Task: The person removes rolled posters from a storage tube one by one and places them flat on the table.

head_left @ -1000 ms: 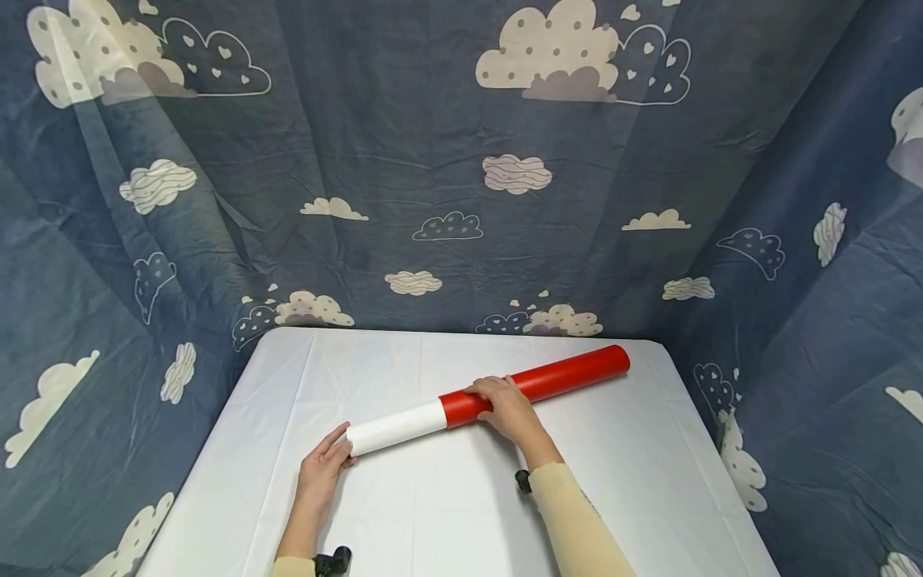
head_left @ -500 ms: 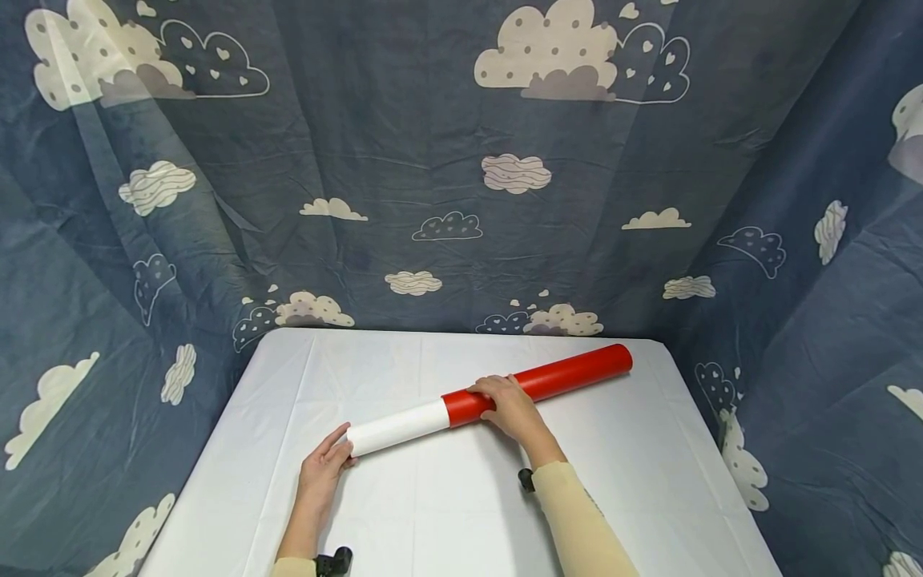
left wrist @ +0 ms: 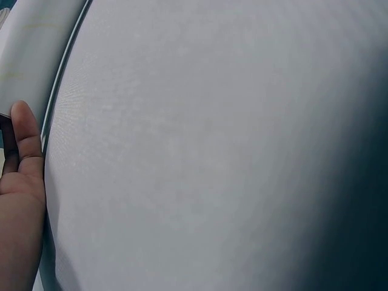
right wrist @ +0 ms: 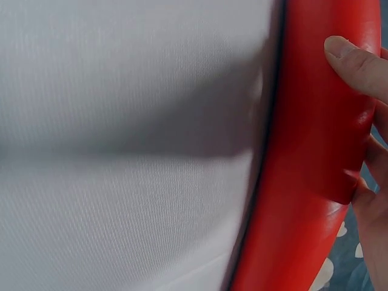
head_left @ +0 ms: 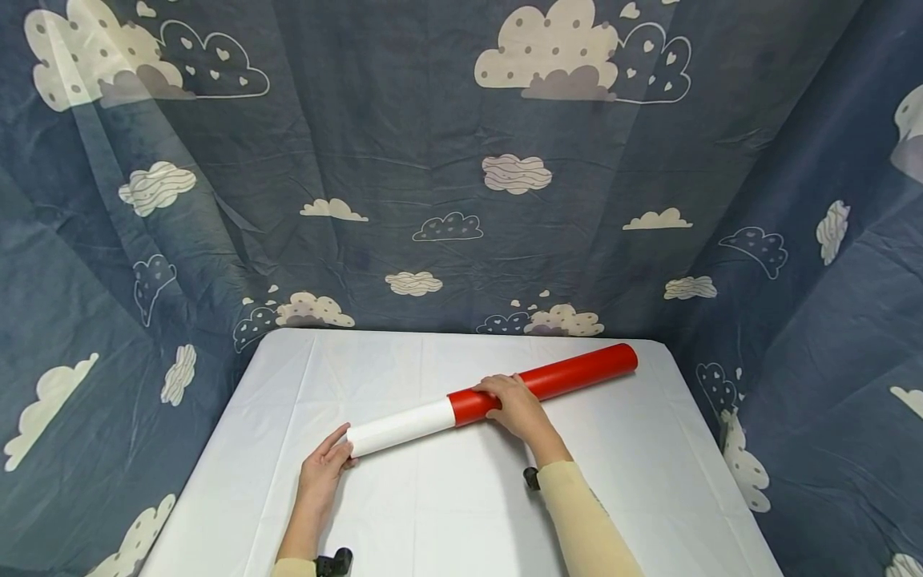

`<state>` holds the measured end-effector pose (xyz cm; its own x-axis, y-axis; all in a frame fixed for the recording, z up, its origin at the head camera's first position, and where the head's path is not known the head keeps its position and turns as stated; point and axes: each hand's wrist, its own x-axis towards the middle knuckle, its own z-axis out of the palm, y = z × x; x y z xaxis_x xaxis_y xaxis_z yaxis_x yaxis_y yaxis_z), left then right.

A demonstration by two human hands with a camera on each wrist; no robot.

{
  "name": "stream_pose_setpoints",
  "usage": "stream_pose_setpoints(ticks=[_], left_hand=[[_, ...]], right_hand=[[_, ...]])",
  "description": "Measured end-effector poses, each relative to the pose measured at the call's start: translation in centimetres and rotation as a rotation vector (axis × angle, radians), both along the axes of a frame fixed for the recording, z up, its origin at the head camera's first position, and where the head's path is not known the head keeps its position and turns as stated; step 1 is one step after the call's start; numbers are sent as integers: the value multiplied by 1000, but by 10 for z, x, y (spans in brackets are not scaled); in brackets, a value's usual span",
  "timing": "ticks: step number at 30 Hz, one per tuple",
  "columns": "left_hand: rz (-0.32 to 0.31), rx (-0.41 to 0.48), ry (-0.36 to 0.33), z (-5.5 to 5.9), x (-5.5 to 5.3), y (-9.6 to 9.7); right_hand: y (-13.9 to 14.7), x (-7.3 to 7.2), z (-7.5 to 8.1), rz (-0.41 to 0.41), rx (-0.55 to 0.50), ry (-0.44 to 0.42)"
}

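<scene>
**Red-and-white roll (head_left: 465, 406) held at two points, aslant over the tabletop (head_left: 433, 521)**

Take the tabletop as a clock face, twelve at its far edge. Nearest, towards seven and five o'clock, are two pale yellow sleeves (head_left: 587, 517), each with a small black device (head_left: 334, 562) at the wrist. At nine o'clock the left hand (head_left: 322, 473) grips the near end of the white section (head_left: 400, 428), thumb and fingers on opposite sides. The roll points from there towards two o'clock; whether it rests fully on the cloth is hard to tell. Just off centre, towards one o'clock, the right hand (head_left: 513, 405) holds the red section (head_left: 577, 375) from above, near the colour join.

The roll looks light for its length and fairly stiff lengthwise, while the glossy red skin, creased by the fingers, seems soft, smooth and perhaps slippery. Wide, gentle holds, one per colour, should suit it; hard pinching might dent it.

No brand or writing can be read: the white section shows only faint yellowish marks (left wrist: 42, 26). Beyond twelve o'clock hangs a dark blue curtain (head_left: 447, 136) printed with clouds and hearts.
</scene>
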<state>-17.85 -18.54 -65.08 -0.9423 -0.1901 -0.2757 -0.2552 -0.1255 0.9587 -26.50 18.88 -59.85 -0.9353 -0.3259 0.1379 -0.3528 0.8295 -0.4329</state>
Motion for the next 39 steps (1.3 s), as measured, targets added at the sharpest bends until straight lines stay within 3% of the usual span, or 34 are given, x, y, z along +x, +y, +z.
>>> stream_pose_setpoints(ticks=[7,39], left_hand=[[-14,-37,-29,1,0,-1],[4,-48,-48,-1,1,0]], right_hand=[[5,-2,1,-11,-11,-39],[19,-6,4,-46,-9,-74]])
